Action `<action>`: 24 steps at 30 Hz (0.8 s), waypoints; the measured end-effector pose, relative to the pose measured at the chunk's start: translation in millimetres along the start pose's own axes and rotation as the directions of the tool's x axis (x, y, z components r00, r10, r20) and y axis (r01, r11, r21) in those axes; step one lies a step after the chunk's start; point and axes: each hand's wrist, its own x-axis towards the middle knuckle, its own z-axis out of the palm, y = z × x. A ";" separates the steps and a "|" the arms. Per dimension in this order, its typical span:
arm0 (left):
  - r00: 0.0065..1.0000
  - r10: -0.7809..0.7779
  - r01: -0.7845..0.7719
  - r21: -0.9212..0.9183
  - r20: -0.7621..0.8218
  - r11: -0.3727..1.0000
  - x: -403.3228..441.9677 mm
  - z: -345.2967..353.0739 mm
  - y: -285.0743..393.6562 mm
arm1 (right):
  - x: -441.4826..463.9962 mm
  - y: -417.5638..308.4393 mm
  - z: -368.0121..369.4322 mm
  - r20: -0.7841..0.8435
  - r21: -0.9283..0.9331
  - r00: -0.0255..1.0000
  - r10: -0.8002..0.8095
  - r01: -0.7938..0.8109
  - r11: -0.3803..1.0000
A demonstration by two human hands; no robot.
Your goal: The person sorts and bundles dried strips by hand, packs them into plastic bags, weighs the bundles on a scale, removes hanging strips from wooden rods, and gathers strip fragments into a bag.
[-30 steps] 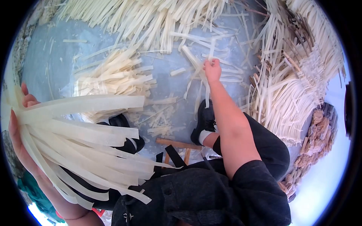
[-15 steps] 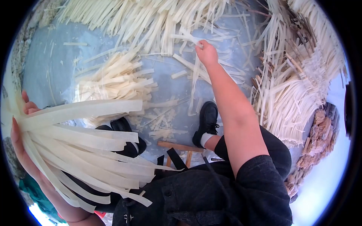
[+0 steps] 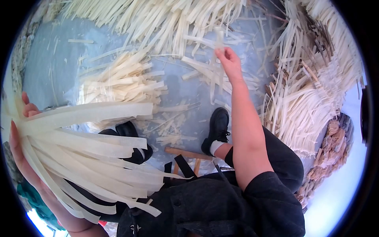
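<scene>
Your right hand (image 3: 230, 61) shifts back, pinching thin translucent cream strip (image 3: 219, 37), seemingly singled out from scattered pale flat strips (image 3: 197, 68); left hand (image 3: 29, 108) stays clasped on broad cream papery fan (image 3: 98, 138).

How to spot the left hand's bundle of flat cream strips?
Find the grey-blue floor. At the picture's left edge, the left hand holds the bundle of flat cream strips. Unlike the floor's cream strip piles, it is held up, fanned rightward.
</scene>
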 end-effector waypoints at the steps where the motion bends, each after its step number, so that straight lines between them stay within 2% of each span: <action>1: 1.000 0.000 0.000 0.013 0.003 1.000 -0.6 -0.2 -0.1 | -4.3 -7.0 -8.2 0.028 0.120 0.998 -0.048 0.045 0.992; 2: 1.000 0.000 0.000 0.020 0.004 1.000 -0.8 0.2 -0.6 | -9.7 -20.4 -13.6 0.027 0.118 0.998 -0.053 0.049 0.992; 4: 1.000 0.013 -0.012 0.043 -0.023 0.999 -1.0 2.3 -2.3 | -18.9 -44.0 -21.1 -0.133 0.312 0.987 -0.091 0.129 0.941; 8: 0.999 0.025 -0.023 0.063 -0.033 0.998 -1.9 3.1 -3.7 | -15.7 -56.3 -41.1 -0.091 0.327 0.980 -0.177 0.197 0.924; 10: 0.998 0.038 -0.035 0.055 -0.051 0.998 -0.9 0.7 -3.8 | -17.4 -76.6 -39.9 -0.221 0.323 0.960 -0.172 0.239 0.916; 11: 0.996 0.035 -0.031 0.052 -0.080 0.998 -1.6 -1.2 -3.8 | -19.3 -89.2 -40.9 -0.218 0.325 0.961 -0.171 0.236 0.916; 13: 0.997 0.042 -0.037 0.073 -0.069 0.997 -0.6 -2.9 -5.3 | -22.7 -123.4 -47.0 -0.373 0.453 0.875 -0.307 0.461 0.763; 16: 0.998 0.052 -0.047 0.096 -0.044 0.994 1.4 -3.5 -6.6 | -31.1 -175.2 -58.8 -0.472 0.421 0.809 -0.350 0.555 0.717; 20: 0.997 0.039 -0.035 0.072 -0.061 0.997 0.4 4.7 -6.8 | -29.1 -204.0 -72.7 -0.409 0.373 0.812 -0.416 0.565 0.736; 22: 0.998 0.028 -0.025 0.059 -0.057 0.998 -1.2 6.9 -7.3 | -14.3 -194.8 -64.4 -0.322 0.054 0.886 -0.333 0.369 0.928; 23: 0.998 0.017 -0.014 0.049 -0.054 0.999 -0.7 6.8 -7.4 | -8.9 -186.4 -57.0 -0.259 0.076 0.928 -0.269 0.297 0.952; 24: 0.998 0.020 -0.018 0.050 -0.052 0.999 0.6 6.2 -7.4 | -5.4 -176.5 -49.7 -0.260 0.077 0.927 -0.271 0.300 0.951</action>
